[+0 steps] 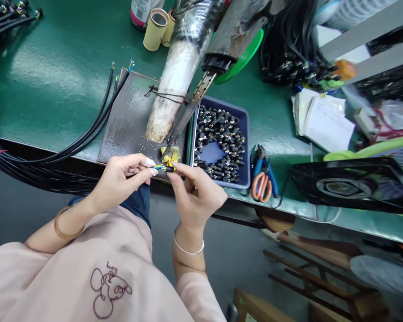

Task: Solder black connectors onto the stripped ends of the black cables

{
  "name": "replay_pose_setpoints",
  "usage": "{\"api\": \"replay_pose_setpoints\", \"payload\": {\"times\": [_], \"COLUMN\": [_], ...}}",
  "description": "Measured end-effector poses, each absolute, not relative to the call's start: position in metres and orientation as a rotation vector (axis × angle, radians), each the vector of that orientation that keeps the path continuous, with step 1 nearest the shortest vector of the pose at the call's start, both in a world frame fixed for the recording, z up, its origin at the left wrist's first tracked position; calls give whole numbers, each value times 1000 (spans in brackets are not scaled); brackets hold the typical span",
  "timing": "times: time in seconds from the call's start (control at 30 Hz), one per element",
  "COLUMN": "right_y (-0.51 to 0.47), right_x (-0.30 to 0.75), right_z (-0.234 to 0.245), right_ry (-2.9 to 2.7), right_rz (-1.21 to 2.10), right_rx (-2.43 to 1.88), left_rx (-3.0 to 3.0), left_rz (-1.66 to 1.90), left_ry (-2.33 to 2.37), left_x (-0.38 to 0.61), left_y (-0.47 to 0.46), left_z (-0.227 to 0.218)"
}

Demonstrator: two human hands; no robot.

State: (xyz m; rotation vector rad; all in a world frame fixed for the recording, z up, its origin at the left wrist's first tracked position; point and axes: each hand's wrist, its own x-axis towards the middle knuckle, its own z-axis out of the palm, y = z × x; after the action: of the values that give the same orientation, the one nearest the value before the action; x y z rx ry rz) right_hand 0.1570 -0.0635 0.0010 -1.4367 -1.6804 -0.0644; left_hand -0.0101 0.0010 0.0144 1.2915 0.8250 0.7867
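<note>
My left hand pinches the stripped end of a cable, its coloured wire tips poking out past the fingertips. My right hand pinches a small black connector against those wire tips. Both hands meet at the table's front edge, just below the tip of a soldering iron that rests on a yellow sponge. The cable itself is hidden under my left hand.
A blue tray of several black connectors sits right of the hands. Red and blue cutters lie beside it. A bundle of black cables crosses a dark metal plate. A fan sits at the right.
</note>
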Motion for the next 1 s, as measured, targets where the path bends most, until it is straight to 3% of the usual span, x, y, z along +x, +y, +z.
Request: {"api": "replay_pose_setpoints", "payload": {"times": [0.27,1.0], "right_y": [-67,-77], "right_x": [153,151], "right_z": [3,-1], "right_ry": [-1868,-1588], "right_rz": [-243,15], "right_rx": [-1362,-1463], "left_rx": [1297,1272], "left_rz": [848,875], "left_ry": [844,876], "left_x": [-10,-4], "left_y": [-1,-6], "left_z": [12,7]}}
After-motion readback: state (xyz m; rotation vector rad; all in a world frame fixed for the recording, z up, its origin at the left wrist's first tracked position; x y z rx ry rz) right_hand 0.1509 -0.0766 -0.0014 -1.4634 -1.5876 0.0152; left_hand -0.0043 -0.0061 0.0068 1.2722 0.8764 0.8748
